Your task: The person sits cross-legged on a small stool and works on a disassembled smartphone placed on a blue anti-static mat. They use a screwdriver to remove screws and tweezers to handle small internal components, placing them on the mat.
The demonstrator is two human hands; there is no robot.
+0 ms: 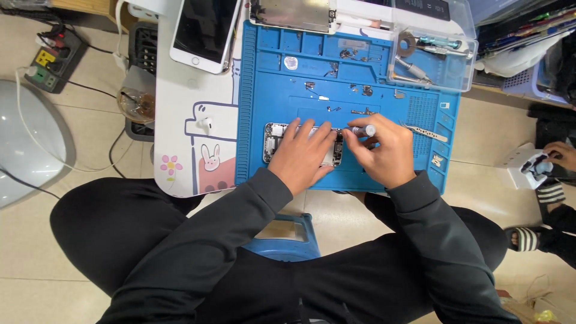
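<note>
Opened phone body (273, 144) lies on the blue mat (258, 90), near its 6 o'clock edge. Left hand (303, 153) rests flat on it, fingers spread, pinning it. Right hand (384, 153) has fingers wrapped around a small screwdriver (362, 130), tip at the phone's 3 o'clock end. Disassembly looks midway: screen panel (294, 13) already off at 12 o'clock, loose parts (360, 90) scattered above; internals remain. Tweezers (426, 132) at 3 o'clock; counter edge close below the wrists, free mat toward 12.

Phone repair bench: blue repair mat (300, 60), opened phone (273, 144), tweezers (423, 132), loose screws, parts tray (462, 66).
</note>
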